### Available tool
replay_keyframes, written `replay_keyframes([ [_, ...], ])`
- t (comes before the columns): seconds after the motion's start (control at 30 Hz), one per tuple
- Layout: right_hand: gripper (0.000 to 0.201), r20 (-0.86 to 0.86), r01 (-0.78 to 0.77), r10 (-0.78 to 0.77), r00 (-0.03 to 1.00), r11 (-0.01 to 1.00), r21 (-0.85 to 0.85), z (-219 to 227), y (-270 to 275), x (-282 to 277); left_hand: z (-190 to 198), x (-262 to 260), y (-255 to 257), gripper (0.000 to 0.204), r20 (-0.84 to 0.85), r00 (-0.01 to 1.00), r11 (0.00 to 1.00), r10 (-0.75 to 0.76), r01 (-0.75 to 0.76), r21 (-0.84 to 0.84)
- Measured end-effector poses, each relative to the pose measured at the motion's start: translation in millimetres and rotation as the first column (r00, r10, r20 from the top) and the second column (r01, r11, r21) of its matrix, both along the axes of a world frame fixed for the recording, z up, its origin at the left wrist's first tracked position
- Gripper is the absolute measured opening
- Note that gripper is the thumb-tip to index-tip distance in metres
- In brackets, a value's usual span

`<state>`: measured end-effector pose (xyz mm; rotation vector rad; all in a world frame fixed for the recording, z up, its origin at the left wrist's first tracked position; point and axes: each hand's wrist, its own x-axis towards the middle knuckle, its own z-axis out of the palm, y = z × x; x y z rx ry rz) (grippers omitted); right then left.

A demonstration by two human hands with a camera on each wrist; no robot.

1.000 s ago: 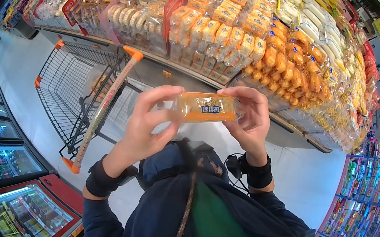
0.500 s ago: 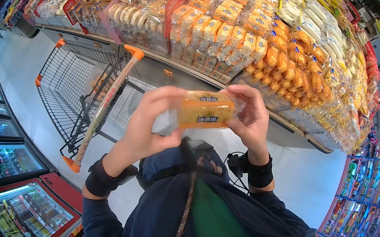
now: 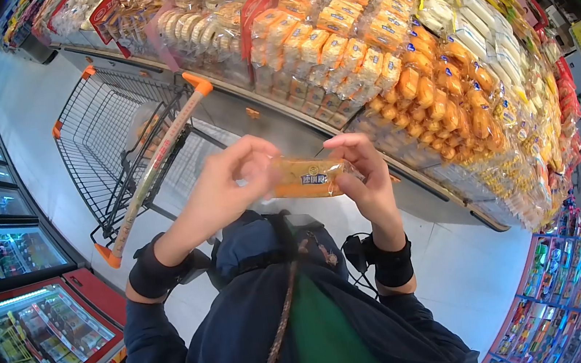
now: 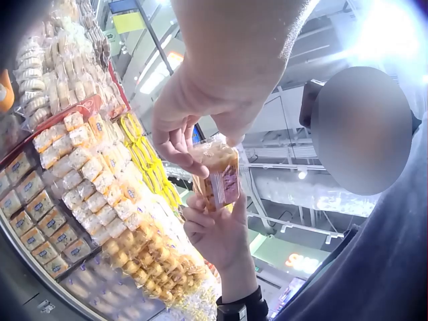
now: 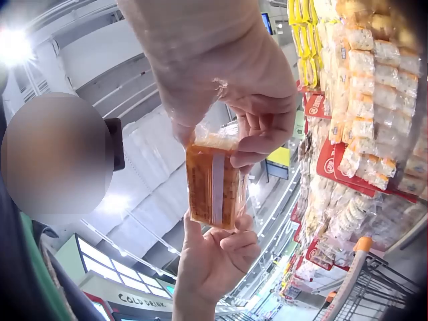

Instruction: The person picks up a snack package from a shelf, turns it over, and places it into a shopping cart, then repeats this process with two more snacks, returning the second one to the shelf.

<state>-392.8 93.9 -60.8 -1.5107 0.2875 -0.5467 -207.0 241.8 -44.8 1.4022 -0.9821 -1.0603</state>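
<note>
A clear-wrapped orange-yellow packaged cake (image 3: 308,177) with a blue label is held level between both hands in the head view. The left hand (image 3: 236,185) pinches its left end between thumb and fingers. At the other end the right hand (image 3: 367,179) grips the wrapper, thumb in front and fingers behind. From below, the right wrist view shows the orange package (image 5: 212,184) with a pale strip down its underside. In the left wrist view the package (image 4: 219,175) has printed panels, and fingers of both hands touch it.
To the left stands a wire shopping cart (image 3: 115,131) with orange corners, a bagged item inside. Ahead and right runs a display (image 3: 337,36) heaped with wrapped baked goods. A red-edged freezer (image 3: 53,330) is at lower left, packed shelves (image 3: 562,292) at lower right.
The package has turned about its long axis, from two labelled faces showing to one, and sits slightly lower. Both hands keep hold of it; the right hand has shifted slightly left.
</note>
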Motion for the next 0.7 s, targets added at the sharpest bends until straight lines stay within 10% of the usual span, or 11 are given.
replay_keyframes([
  [0.7, 0.059, 0.144, 0.039, -0.022, 0.989, 0.993, -0.115, -16, -12, 14, -7, 15, -15, 0.052, 0.371, 0.924, 0.968, 0.097, -0.001, -0.25],
])
